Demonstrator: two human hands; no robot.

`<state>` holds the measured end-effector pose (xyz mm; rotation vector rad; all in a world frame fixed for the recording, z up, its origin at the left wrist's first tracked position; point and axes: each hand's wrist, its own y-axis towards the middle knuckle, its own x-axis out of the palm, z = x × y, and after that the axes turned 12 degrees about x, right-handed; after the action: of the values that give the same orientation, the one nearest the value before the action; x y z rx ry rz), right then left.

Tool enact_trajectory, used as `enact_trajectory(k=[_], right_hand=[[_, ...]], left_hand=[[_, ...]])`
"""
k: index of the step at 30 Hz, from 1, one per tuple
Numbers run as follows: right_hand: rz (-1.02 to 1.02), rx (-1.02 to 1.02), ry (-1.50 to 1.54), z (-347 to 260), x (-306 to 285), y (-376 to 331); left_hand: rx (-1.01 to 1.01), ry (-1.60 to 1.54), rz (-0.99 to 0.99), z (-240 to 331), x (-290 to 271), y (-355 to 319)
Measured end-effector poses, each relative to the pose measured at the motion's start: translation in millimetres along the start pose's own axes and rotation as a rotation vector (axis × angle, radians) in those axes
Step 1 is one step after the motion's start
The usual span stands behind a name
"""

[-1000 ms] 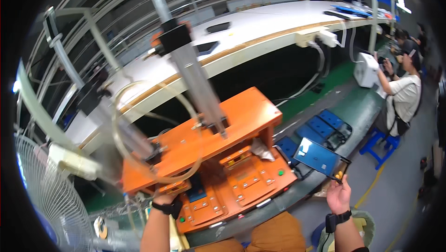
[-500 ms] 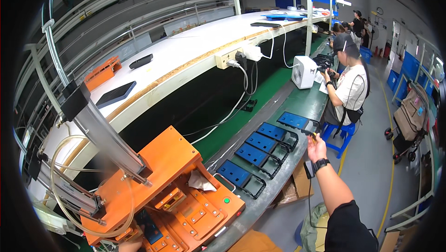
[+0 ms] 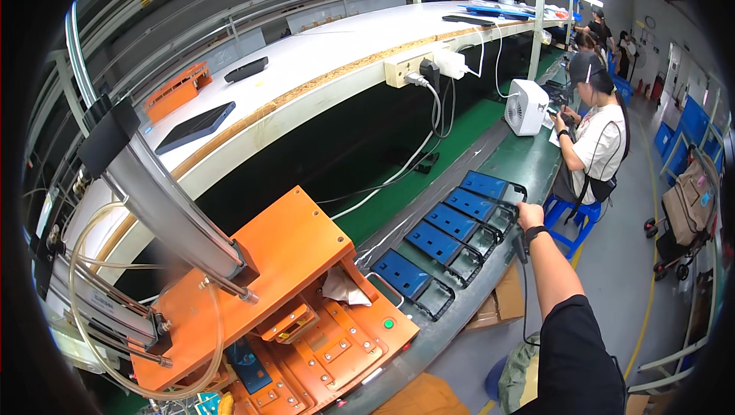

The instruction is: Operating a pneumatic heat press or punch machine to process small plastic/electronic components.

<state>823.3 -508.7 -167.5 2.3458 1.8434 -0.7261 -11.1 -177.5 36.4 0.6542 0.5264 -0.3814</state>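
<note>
My right hand, with a dark band at the wrist, is closed at the near end of the farthest blue panel with a black frame. Its fingertips are partly hidden. Several such panels lie in a slanting row on the green bench, black frames toward the aisle. At the lower left stands an orange press with a dark blue piece in its fixture. Beneath it, a yellow fingertip covering, seemingly on my left hand, shows beside a teal piece; the rest is hidden.
Metal cylinders and clear hoses rise over the press. A white shelf with a power strip runs above the bench. A white fan stands farther along, beside a seated co-worker. A cart stands across the aisle.
My right hand has drawn nearer and lower, and its fingers have turned inward at the farthest frame. The view has shifted left. A yellow fingertip covering and teal piece now show under the press.
</note>
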Motion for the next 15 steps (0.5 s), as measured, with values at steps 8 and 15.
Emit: enact_trajectory(k=[8, 15], right_hand=[[0.328, -0.314, -0.218, -13.8, -9.6, -84.2], [-0.296, -1.021, -0.353, -24.4, -17.4, -298.8]], left_hand=[[0.283, 0.155, 0.031, -25.5, 13.1, -10.1], [0.418, 0.280, 0.062, -10.7, 15.8, -4.2]])
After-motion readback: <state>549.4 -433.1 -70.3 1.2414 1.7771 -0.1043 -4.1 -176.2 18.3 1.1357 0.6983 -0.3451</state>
